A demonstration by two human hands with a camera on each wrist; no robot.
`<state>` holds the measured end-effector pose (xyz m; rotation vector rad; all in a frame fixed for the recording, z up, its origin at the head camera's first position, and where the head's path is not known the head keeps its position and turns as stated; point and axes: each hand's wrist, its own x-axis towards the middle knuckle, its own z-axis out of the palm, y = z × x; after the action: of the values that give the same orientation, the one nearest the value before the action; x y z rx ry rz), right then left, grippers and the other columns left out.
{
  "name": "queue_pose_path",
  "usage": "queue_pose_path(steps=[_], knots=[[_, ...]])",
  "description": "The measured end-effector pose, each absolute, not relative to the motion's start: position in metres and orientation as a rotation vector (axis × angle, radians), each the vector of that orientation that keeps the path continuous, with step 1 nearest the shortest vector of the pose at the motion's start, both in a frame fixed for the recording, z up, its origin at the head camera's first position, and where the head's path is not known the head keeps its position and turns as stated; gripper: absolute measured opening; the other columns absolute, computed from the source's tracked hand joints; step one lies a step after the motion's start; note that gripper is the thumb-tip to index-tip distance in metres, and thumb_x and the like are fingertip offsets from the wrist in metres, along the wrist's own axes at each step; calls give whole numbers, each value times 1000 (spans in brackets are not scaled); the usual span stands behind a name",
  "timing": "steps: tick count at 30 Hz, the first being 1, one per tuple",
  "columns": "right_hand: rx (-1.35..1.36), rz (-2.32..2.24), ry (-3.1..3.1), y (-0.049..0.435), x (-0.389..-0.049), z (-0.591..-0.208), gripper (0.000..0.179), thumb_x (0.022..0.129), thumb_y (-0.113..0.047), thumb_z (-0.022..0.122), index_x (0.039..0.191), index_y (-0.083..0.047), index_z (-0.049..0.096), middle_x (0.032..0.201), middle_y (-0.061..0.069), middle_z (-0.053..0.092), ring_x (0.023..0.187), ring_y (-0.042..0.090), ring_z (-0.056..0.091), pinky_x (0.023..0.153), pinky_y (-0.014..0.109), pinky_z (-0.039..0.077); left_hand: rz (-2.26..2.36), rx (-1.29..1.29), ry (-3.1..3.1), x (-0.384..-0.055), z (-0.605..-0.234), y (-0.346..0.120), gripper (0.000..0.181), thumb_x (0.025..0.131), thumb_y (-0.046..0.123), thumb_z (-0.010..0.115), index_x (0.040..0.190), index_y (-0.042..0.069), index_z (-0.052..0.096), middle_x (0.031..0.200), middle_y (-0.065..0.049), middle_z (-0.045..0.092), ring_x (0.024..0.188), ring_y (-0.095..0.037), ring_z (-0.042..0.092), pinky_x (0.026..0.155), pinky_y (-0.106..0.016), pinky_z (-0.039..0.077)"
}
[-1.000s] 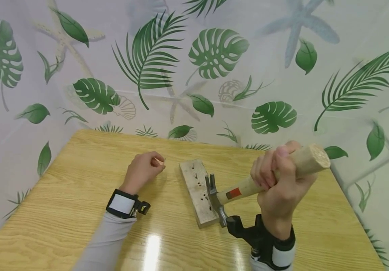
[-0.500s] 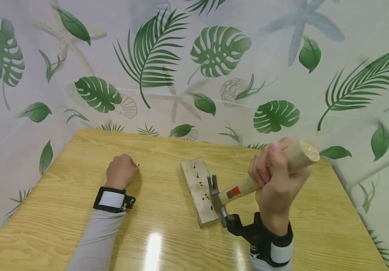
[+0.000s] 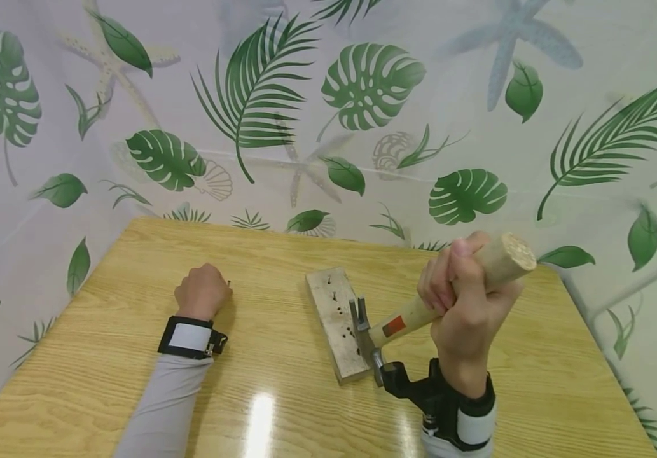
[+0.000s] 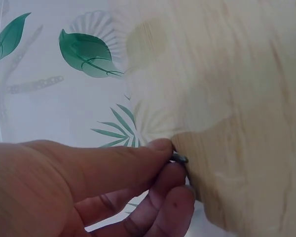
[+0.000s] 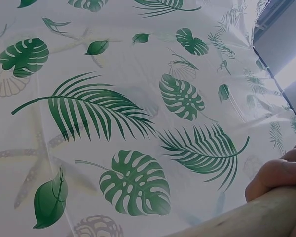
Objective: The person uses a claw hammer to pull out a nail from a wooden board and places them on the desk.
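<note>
My left hand (image 3: 201, 292) is low over the left part of the table. In the left wrist view its thumb and finger pinch a small dark nail (image 4: 178, 157); most of the nail is hidden by the fingers. My right hand (image 3: 465, 305) grips the wooden handle of a claw hammer (image 3: 408, 320), which slants down to the left. The hammer's metal head overlaps the right side of a pale wooden block (image 3: 331, 312) in the head view. Several dark holes and a couple of bent nails (image 3: 334, 296) mark the block's top. The handle (image 5: 251, 217) also crosses the right wrist view.
The wood-grain table (image 3: 271, 356) has its far edge against a white curtain (image 3: 282, 159) printed with green leaves and starfish. Both wrists wear black straps with camera mounts (image 3: 191, 337). The curtain also closes off both sides.
My left hand has moved left, away from the block, with the nail in its fingers. The right hand and hammer have shifted only slightly and stay at the block's right side.
</note>
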<state>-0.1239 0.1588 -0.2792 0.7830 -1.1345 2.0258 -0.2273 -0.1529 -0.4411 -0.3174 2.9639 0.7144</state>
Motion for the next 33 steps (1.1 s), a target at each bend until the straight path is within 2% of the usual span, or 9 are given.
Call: queue_pose_path(steps=[3, 8, 12, 14, 16, 18, 20, 25, 33], knots=[[791, 2021, -1144, 159, -124, -279, 31, 95, 8, 42, 66, 1, 35, 44, 0, 28, 33, 7, 25, 32, 20, 20, 733, -316, 2960, -227, -440, -153, 40, 90, 11, 63, 52, 12, 49, 59, -5, 49, 59, -25, 51, 55, -43, 45], [804, 2009, -1148, 159, -125, -279, 32, 95, 8, 42, 65, 1, 35, 44, 0, 27, 33, 6, 26, 32, 19, 20, 684, -309, 2988, -226, -435, -151, 39, 92, 20, 69, 58, 7, 56, 60, -6, 50, 58, -25, 52, 52, -40, 45], [831, 1996, -1123, 156, -125, -279, 30, 93, 10, 42, 65, 1, 35, 45, 0, 27, 34, 6, 26, 32, 18, 20, 746, -159, 3083, -227, -431, -138, 29, 96, 25, 68, 81, 0, 67, 74, -10, 62, 64, -24, 58, 54, -38, 48], [844, 1978, -1130, 153, -125, -280, 30, 93, 10, 42, 65, 1, 34, 45, 0, 27, 34, 6, 25, 33, 19, 20, 830, 32, 3109, -227, -431, -125, 26, 98, 24, 66, 101, -1, 70, 92, -13, 68, 80, -27, 65, 66, -40, 55], [846, 1936, -1164, 150, -125, -282, 30, 92, 10, 43, 65, 2, 34, 46, 1, 28, 35, 7, 25, 33, 19, 20, 913, 268, 3081, -226, -433, -111, 30, 100, 23, 64, 121, 0, 67, 116, -16, 67, 105, -31, 65, 86, -46, 56], [835, 1880, -1215, 146, -126, -285, 29, 92, 10, 44, 64, 3, 35, 46, 1, 28, 35, 8, 26, 33, 20, 21, 945, 501, 3007, -225, -437, -95, 35, 102, 20, 61, 132, 4, 63, 133, -15, 62, 125, -33, 59, 103, -48, 49], [834, 1842, -1252, 143, -128, -287, 29, 92, 9, 45, 65, 4, 36, 47, 1, 29, 35, 8, 26, 34, 20, 22, 948, 667, 2920, -224, -441, -82, 38, 104, 18, 57, 141, 7, 59, 145, -13, 56, 137, -33, 50, 113, -49, 41], [846, 1840, -1310, 139, -135, -292, 27, 94, 7, 46, 68, 6, 39, 48, 0, 30, 36, 8, 26, 34, 21, 22, 885, 840, 2820, -221, -451, -64, 40, 106, 15, 52, 146, 9, 55, 154, -10, 49, 143, -31, 45, 119, -45, 34], [749, 1840, -1450, 142, -149, -294, 28, 97, -2, 51, 71, 4, 42, 48, -1, 32, 35, 9, 26, 34, 24, 21, 896, 864, 2817, -216, -449, -58, 40, 102, 9, 58, 141, 6, 59, 154, -7, 50, 139, -31, 49, 117, -43, 37]])
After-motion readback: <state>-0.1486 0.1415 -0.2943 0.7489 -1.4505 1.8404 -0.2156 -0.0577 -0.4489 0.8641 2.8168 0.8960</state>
